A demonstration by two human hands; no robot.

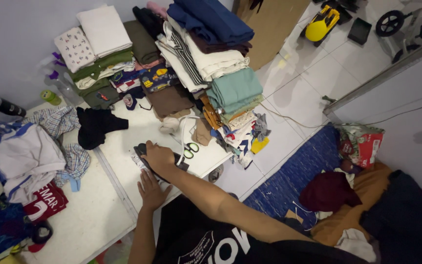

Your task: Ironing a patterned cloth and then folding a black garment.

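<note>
— Item one: what did our right hand point(158, 157) hold?
— Closed on the iron point(164, 159) (dark), near the table's point(123, 142) front edge.
— And the left hand point(151, 189)?
— Open, flat on the small garment point(145, 168), holding nothing.

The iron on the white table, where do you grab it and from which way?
Take the iron by its dark handle on top, coming down from above. It lies flat on the white table with the handle facing up, and the right hand wraps it that way. The left hand lies flat beside it, on the cloth.
</note>
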